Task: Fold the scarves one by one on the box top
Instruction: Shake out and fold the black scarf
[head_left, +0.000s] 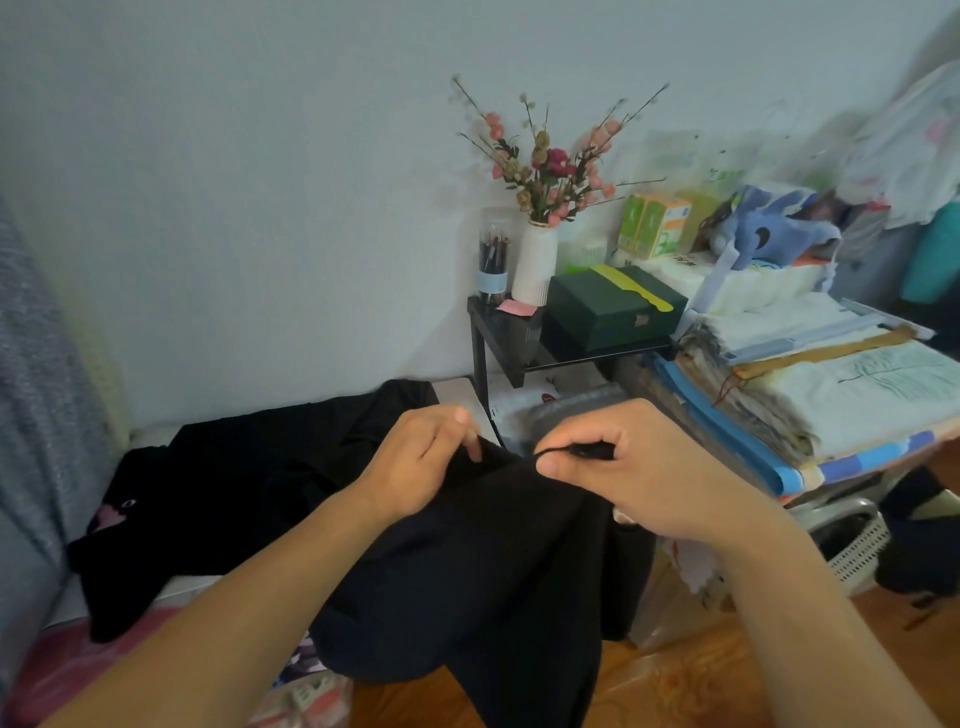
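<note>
A black scarf (498, 561) hangs from both my hands in the middle of the view, its lower part dropping below the frame. My left hand (421, 457) grips its top edge with curled fingers. My right hand (618, 462) pinches a bunched corner of the same edge between thumb and fingers. More black fabric (249, 467) lies spread over the white box top (462, 395) to the left, reaching the wall. The box surface is mostly hidden under it.
A black shelf (483, 332) holds a white vase of flowers (535, 260), a pencil jar (492, 260) and a green box (613, 312). Stacked papers and folded cloth (831, 389) fill the right. A white basket (857, 545) sits on the wooden floor.
</note>
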